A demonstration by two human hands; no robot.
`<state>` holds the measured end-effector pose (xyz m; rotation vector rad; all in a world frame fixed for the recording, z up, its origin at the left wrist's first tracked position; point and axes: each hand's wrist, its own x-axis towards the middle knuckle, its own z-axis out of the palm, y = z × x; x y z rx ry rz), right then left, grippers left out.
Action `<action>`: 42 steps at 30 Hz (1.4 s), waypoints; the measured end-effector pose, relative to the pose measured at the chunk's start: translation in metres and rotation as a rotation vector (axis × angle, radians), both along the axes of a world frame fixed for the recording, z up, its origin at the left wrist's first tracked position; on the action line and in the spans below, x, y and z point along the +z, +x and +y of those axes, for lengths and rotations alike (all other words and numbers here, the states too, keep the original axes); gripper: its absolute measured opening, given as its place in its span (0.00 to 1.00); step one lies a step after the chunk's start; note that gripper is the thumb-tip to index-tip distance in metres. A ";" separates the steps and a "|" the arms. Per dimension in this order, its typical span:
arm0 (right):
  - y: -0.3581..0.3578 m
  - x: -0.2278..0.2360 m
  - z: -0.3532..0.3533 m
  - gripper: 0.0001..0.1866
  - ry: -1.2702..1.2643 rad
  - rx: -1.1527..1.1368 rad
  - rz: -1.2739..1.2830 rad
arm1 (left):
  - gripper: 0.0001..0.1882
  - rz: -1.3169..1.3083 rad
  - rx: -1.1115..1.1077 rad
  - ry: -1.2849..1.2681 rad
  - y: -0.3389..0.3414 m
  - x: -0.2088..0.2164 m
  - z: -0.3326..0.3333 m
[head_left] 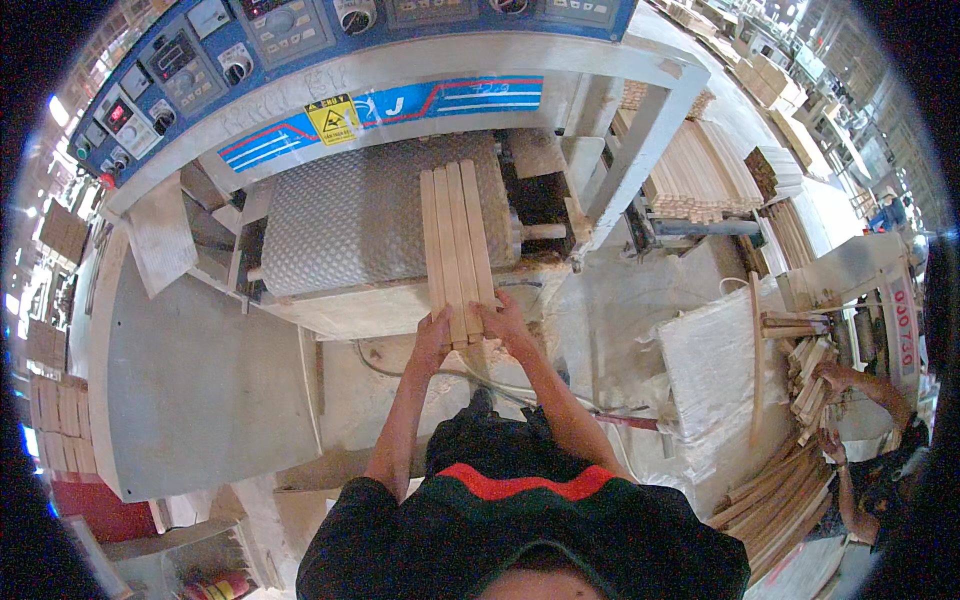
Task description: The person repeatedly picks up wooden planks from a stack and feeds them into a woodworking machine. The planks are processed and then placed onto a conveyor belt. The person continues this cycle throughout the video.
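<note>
Several light wooden strips [457, 240] lie side by side, their far ends on the dimpled conveyor belt [340, 220] of a machine. Their near ends stick out past the belt's front edge toward me. My left hand [433, 338] is closed around the left side of the bundle at its near end. On the opposite side my right hand [507, 325] grips the same strips, so they are pressed together between my hands. The undersides of the strips and some of my fingertips are hidden.
A blue control panel [290, 45] with knobs and displays spans the machine above the belt. Left of it is a large grey board [200, 370]. Stacked wooden strips [700, 170] stand beyond the machine's right post. At far right another person's hands [835, 380] handle wood pieces.
</note>
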<state>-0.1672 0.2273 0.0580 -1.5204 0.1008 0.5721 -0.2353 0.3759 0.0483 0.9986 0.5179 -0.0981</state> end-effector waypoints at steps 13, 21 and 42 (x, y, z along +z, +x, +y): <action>0.033 0.000 0.006 0.25 0.077 0.164 -0.134 | 0.23 0.018 0.007 0.210 0.038 0.016 0.020; 0.043 0.011 0.007 0.24 0.002 0.195 -0.099 | 0.24 -0.023 -0.032 0.054 0.049 0.018 0.030; 0.080 -0.041 0.020 0.24 0.015 0.046 -0.266 | 0.23 -0.231 -0.072 0.247 0.097 -0.041 0.045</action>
